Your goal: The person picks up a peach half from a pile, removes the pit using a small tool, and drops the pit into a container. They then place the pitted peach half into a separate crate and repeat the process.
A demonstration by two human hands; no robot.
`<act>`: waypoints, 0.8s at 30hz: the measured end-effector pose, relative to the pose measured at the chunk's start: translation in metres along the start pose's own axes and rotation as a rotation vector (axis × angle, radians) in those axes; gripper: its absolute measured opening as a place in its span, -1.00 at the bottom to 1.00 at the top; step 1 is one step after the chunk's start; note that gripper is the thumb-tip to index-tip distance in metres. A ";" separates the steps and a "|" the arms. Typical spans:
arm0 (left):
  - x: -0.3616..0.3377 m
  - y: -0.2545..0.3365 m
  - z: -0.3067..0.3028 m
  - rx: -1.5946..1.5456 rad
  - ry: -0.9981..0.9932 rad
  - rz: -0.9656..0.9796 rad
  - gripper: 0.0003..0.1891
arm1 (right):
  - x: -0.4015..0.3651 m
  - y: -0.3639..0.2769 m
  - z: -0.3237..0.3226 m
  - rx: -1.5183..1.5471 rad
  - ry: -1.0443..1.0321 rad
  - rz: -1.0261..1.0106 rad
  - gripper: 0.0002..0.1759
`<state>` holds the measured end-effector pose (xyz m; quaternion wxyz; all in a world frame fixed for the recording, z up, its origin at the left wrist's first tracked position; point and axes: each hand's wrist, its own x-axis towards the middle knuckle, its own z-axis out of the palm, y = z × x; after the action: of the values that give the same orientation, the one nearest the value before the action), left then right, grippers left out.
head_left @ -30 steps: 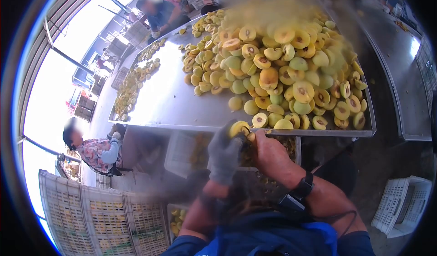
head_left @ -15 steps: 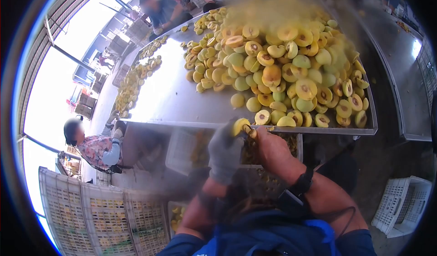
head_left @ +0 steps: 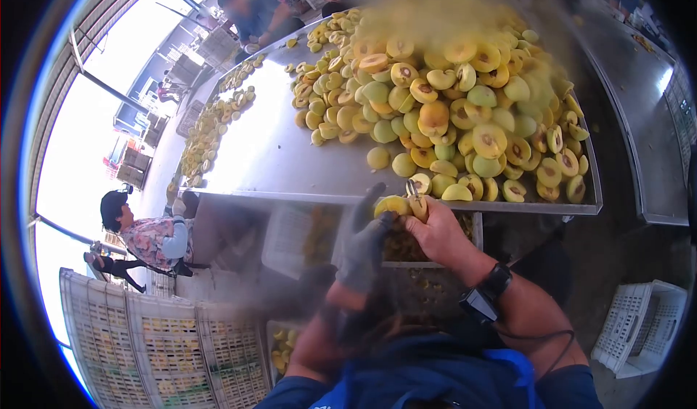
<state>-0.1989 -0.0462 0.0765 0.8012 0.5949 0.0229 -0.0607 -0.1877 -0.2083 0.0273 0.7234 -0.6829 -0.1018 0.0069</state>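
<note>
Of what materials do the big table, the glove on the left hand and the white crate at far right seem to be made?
The table: grey metal, probably steel, smooth; it shows bright glare.
The glove: probably fabric, matt grey; darker fingers may be coated or dirty.
The crate: likely moulded plastic, with slots through its walls.

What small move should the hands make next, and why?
Probably turn the tool so its metal tip meets the yellow fruit piece. The gloved left hand holds the piece, the bare right hand grips the tool beside it, and the tip points up, apparently clear of the fruit. Whether any pit remains is unclear.
</note>
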 end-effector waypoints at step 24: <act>-0.009 -0.012 -0.007 0.390 0.170 0.255 -0.53 | -0.029 -0.034 0.008 -0.111 -0.159 0.171 -0.76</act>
<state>-0.2087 -0.0429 0.0637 0.6677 0.7392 0.0027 0.0876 -0.2221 -0.2068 0.0574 0.6709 -0.7254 -0.1004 0.1169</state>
